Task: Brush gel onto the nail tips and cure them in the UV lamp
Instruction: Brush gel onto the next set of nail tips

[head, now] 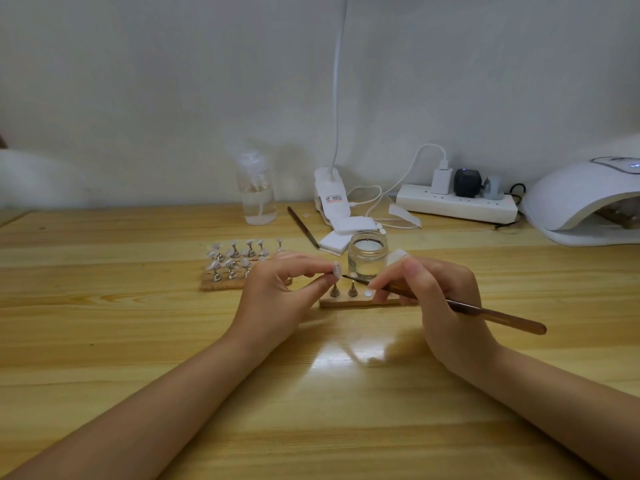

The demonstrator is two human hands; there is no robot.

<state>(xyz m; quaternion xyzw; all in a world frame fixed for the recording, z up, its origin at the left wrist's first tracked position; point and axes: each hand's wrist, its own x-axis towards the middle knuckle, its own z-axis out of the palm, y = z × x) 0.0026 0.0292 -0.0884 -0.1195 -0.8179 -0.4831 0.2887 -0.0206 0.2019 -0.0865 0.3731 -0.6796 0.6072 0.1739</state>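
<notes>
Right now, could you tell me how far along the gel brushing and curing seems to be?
Midway, it seems. In hand: the left hand pinches one nail tip while the right hand holds the brush to it, beside the open gel jar. Possibly done or waiting: the tips on the far rack; I cannot tell which. Left: the near rack has two bare pegs, and curing in the lamp, where something brown already sits.

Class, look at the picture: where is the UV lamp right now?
In the head view the UV lamp sits at the far right of the table, against the wall, just right of the power strip.
</notes>
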